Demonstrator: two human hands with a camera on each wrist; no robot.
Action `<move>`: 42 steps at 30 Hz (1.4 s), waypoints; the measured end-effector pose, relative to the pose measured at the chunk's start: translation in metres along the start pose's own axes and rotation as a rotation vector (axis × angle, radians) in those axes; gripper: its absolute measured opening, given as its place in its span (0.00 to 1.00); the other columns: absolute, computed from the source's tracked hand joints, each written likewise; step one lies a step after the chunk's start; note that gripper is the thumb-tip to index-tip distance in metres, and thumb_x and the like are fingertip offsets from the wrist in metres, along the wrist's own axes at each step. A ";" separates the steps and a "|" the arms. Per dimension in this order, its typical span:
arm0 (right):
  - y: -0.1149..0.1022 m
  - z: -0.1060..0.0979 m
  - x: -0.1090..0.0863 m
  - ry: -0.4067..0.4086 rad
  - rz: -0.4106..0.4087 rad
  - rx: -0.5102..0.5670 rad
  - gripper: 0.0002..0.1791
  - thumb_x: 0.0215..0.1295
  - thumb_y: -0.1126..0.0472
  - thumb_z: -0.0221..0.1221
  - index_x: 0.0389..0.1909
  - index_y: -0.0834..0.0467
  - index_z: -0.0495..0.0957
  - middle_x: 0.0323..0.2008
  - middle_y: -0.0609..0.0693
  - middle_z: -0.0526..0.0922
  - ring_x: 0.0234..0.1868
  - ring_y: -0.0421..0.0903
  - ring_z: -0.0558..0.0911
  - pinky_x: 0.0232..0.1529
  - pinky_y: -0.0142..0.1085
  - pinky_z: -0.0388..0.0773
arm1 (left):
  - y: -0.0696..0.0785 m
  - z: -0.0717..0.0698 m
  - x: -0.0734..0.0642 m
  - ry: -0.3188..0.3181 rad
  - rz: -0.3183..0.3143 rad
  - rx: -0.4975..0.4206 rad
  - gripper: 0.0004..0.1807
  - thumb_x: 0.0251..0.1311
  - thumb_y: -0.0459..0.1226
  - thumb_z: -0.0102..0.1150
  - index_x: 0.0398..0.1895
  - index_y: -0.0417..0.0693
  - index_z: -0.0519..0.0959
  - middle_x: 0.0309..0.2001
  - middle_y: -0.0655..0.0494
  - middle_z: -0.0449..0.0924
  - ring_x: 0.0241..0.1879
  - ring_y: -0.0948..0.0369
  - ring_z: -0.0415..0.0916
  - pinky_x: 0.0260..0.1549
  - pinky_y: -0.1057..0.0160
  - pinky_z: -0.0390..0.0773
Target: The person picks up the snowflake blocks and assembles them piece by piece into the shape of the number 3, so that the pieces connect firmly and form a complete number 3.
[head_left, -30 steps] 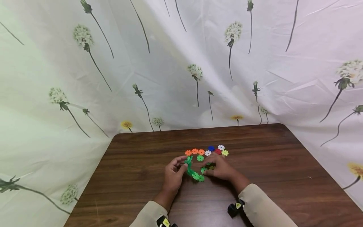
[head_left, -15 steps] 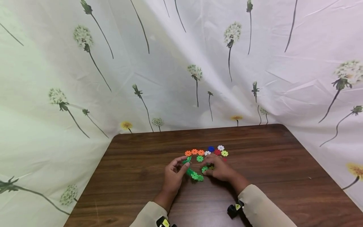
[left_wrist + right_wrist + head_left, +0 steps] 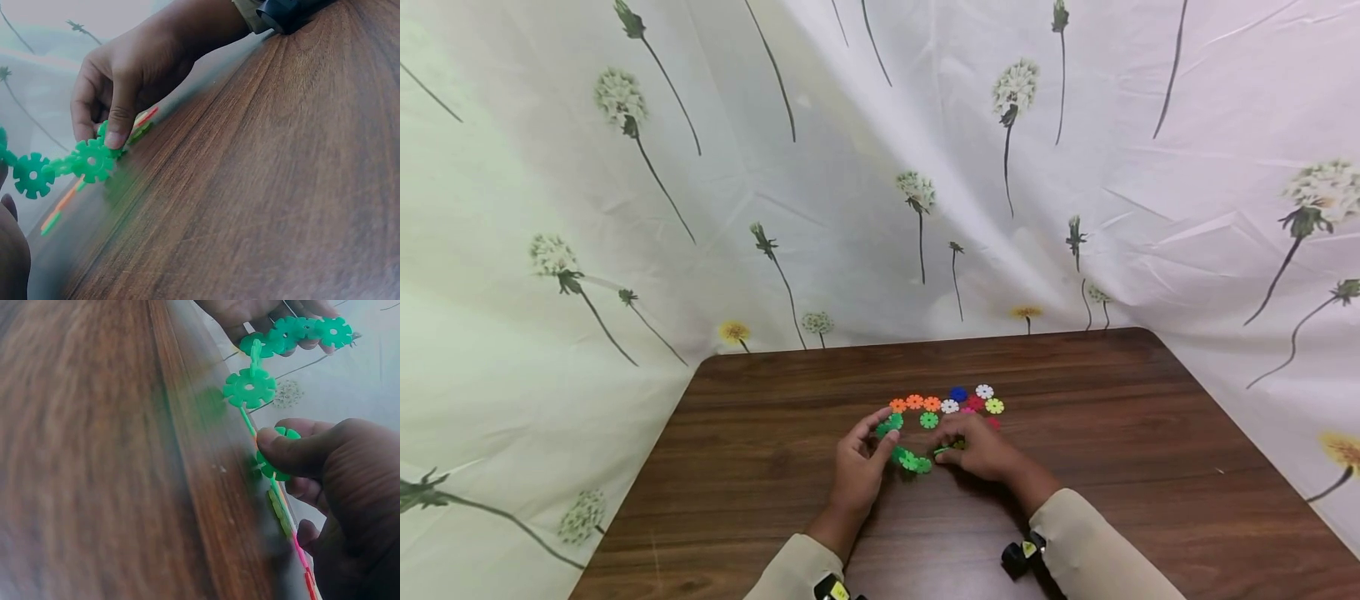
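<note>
My left hand (image 3: 859, 458) holds a curved chain of several green notched discs (image 3: 910, 461), its thumb and fingers around the upper part. The lower end of the chain hangs toward the right hand, close over the table. Between thumb and fingers, my right hand (image 3: 977, 444) pinches a single green disc (image 3: 266, 465), partly hidden behind the thumb. In the right wrist view a small gap separates this disc from the chain's end disc (image 3: 250, 388). The left wrist view shows the right thumb overlapping the chain's near end.
Beyond the hands, loose notched discs lie on the brown wooden table (image 3: 760, 475): orange ones (image 3: 914, 402), a green one (image 3: 928, 420), white ones (image 3: 984, 391), a blue one (image 3: 958, 394) and a yellow one (image 3: 994, 406). A flower-print cloth (image 3: 850, 208) hangs behind the table.
The chain in my left hand has shifted slightly left, and its upper discs have turned. The right hand's green disc has tilted from face-on to nearly edge-on in the head view.
</note>
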State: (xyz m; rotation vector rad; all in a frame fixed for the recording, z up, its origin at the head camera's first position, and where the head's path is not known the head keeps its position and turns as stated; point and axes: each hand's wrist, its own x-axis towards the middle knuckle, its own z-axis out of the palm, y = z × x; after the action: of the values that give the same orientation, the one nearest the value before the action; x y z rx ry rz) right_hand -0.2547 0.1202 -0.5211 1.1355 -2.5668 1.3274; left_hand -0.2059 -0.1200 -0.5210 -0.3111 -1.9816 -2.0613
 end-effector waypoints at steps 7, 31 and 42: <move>-0.002 0.002 0.001 0.046 -0.020 -0.036 0.05 0.66 0.67 0.74 0.41 0.59 0.91 0.37 0.48 0.90 0.41 0.41 0.82 0.46 0.35 0.80 | -0.001 0.000 -0.001 -0.011 0.026 0.026 0.17 0.74 0.32 0.68 0.63 0.40 0.85 0.57 0.41 0.87 0.49 0.68 0.81 0.49 0.72 0.80; -0.032 0.007 0.007 0.306 0.007 0.034 0.07 0.81 0.64 0.62 0.43 0.58 0.89 0.34 0.50 0.90 0.33 0.53 0.87 0.35 0.32 0.82 | 0.000 0.003 -0.003 -0.076 0.033 0.023 0.21 0.73 0.29 0.67 0.66 0.29 0.81 0.59 0.38 0.86 0.54 0.68 0.83 0.53 0.72 0.82; -0.045 0.009 0.009 0.348 -0.002 0.140 0.09 0.80 0.65 0.62 0.36 0.59 0.85 0.29 0.56 0.86 0.28 0.41 0.80 0.31 0.31 0.79 | -0.001 0.005 -0.003 -0.137 0.069 0.065 0.19 0.72 0.27 0.67 0.64 0.34 0.84 0.57 0.37 0.86 0.51 0.70 0.80 0.49 0.70 0.80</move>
State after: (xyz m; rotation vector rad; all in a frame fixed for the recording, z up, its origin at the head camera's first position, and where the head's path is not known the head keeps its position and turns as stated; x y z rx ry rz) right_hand -0.2312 0.0917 -0.4922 0.8322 -2.2549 1.5663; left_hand -0.2039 -0.1154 -0.5228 -0.5129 -2.0805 -1.9764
